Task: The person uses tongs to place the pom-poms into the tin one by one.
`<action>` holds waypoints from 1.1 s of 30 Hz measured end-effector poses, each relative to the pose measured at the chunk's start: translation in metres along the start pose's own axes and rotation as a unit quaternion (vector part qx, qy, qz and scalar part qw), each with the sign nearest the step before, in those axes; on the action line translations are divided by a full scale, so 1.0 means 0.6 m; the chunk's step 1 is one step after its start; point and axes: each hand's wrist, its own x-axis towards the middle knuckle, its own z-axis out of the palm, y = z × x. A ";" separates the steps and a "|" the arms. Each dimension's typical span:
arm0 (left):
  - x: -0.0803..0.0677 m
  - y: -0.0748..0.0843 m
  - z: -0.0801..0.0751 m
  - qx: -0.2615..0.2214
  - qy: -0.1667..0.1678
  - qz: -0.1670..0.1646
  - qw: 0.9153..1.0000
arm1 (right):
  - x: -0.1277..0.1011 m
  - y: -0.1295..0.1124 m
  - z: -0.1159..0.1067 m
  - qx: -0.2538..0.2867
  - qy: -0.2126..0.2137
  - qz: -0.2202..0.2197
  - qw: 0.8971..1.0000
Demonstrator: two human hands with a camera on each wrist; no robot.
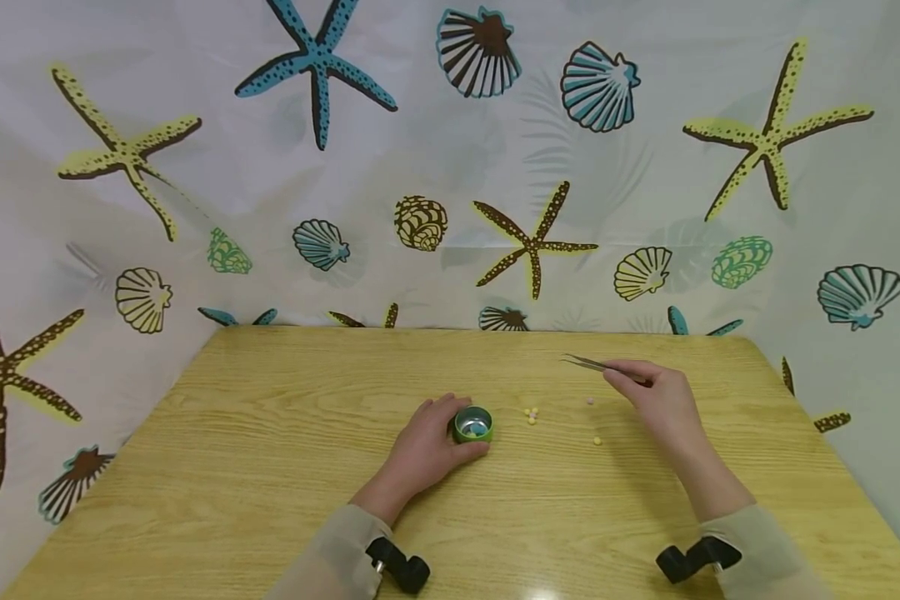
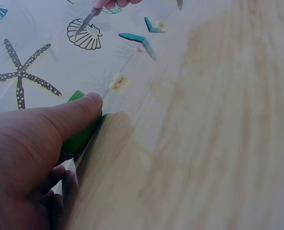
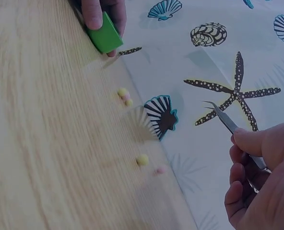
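A small green round container [image 1: 472, 425] [image 2: 82, 129] [image 3: 105, 36] stands on the wooden table [image 1: 270, 467], and my left hand [image 1: 427, 446] [image 2: 31, 143] grips its side between thumb and fingers. My right hand [image 1: 656, 400] [image 3: 262, 177] pinches metal tweezers [image 1: 596, 364] [image 3: 228, 122] [image 2: 87, 20], held above the table with their tips pointing left. Nothing shows between the tips. Small yellow beads [image 1: 531, 414] [image 3: 124, 95] [image 2: 117, 80] lie just right of the container. Another yellow bead [image 1: 597, 440] [image 3: 142, 159] and a pinkish bead [image 1: 590, 401] [image 3: 159, 170] lie closer to the right hand.
A curtain printed with starfish and shells [image 1: 450, 167] hangs behind and beside the table. The table's far edge [image 1: 480, 329] meets it. Black camera mounts [image 1: 401, 567] sit on both wrists.
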 end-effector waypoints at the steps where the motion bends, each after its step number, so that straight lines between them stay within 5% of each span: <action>1: 0.000 0.000 0.000 0.000 0.000 0.001 1.000 | 0.000 0.004 -0.004 -0.002 0.001 0.004 1.000; 16: 0.001 0.002 0.000 0.000 -0.003 -0.009 1.000 | 0.025 0.075 -0.032 -0.013 0.014 0.076 0.997; 33: 0.000 0.003 -0.001 -0.004 -0.004 -0.009 1.000 | 0.042 0.099 -0.036 -0.085 0.002 0.065 0.994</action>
